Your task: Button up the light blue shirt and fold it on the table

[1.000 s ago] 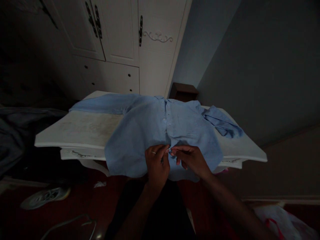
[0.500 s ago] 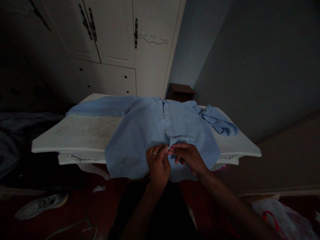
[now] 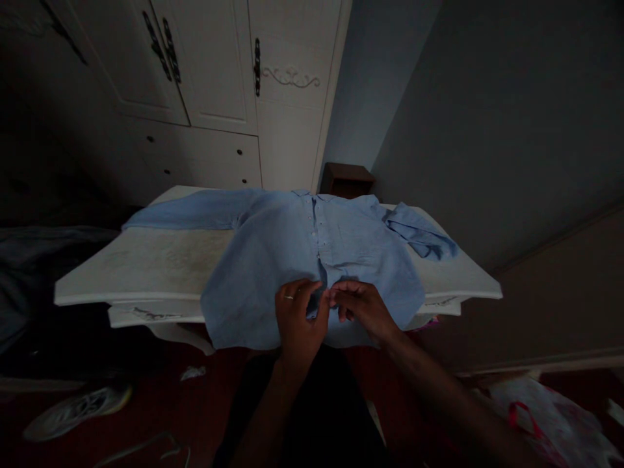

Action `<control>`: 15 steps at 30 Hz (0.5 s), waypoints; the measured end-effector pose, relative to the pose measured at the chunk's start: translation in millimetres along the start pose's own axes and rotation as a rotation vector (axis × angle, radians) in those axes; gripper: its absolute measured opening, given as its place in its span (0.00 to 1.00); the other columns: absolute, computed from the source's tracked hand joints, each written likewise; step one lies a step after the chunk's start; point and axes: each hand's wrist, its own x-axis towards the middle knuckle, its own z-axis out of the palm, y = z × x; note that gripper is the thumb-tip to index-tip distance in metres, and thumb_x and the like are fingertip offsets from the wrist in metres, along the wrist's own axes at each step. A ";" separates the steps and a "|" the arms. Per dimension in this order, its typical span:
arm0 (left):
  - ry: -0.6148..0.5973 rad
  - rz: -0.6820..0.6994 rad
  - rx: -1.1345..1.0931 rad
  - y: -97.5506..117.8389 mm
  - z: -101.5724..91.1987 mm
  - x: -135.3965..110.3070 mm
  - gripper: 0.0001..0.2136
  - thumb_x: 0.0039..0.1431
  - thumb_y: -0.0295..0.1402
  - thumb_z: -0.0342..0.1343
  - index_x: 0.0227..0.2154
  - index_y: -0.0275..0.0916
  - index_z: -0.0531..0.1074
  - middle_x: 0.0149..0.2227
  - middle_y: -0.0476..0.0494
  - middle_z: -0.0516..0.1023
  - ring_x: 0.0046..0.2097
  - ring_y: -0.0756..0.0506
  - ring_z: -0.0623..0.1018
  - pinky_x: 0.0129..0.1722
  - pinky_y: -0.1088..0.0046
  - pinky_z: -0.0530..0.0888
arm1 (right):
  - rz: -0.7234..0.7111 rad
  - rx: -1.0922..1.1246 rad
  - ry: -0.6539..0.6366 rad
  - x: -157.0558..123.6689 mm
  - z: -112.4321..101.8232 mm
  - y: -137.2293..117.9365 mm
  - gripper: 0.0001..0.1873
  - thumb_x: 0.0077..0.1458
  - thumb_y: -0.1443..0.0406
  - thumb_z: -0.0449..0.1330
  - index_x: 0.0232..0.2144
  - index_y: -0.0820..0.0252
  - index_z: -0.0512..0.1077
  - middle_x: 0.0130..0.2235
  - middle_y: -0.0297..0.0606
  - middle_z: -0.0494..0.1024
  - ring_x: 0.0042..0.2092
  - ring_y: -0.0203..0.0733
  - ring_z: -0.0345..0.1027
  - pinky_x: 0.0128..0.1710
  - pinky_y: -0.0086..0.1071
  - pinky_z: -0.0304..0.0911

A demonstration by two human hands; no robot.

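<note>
Over the white table's (image 3: pixel 146 260) near edge, left hand (image 3: pixel 296 320) & right hand (image 3: pixel 363 309) both pinch the blue shirt's (image 3: pixel 273 260) button placket, fingertips nearly touching. Too dark to see the button btw.

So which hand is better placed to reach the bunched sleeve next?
Probably the right: the right hand pinches the shirt on the side nearer the bunched sleeve; the left hand sits farther, across the placket.

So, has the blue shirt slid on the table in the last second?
No. The blue shirt keeps its place on the table: hem over the near edge, sleeve along the far edge.
</note>
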 end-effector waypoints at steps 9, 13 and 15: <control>-0.095 -0.037 0.027 -3.5 -4.5 10.7 0.03 0.59 0.29 0.57 0.31 0.42 0.74 0.32 0.48 0.79 0.39 0.44 0.75 0.44 0.62 0.70 | -0.030 -0.021 0.000 -0.1 1.8 0.4 0.12 0.48 0.56 0.63 0.25 0.60 0.73 0.23 0.32 0.76 0.18 0.29 0.62 0.17 0.24 0.50; -0.042 -0.037 0.086 -2.7 -5.1 5.6 0.02 0.58 0.29 0.57 0.31 0.42 0.74 0.33 0.48 0.79 0.39 0.43 0.75 0.44 0.61 0.68 | -0.033 0.006 -0.016 -1.4 -0.2 -0.2 0.12 0.48 0.57 0.64 0.26 0.61 0.74 0.24 0.32 0.76 0.19 0.29 0.63 0.18 0.24 0.50; -0.038 -0.034 0.135 -1.0 -5.6 3.3 0.02 0.58 0.30 0.58 0.31 0.42 0.75 0.33 0.47 0.80 0.40 0.43 0.75 0.45 0.59 0.67 | -0.022 0.018 -0.022 -2.0 -1.5 0.0 0.12 0.48 0.56 0.64 0.27 0.61 0.75 0.24 0.32 0.76 0.19 0.29 0.63 0.18 0.24 0.50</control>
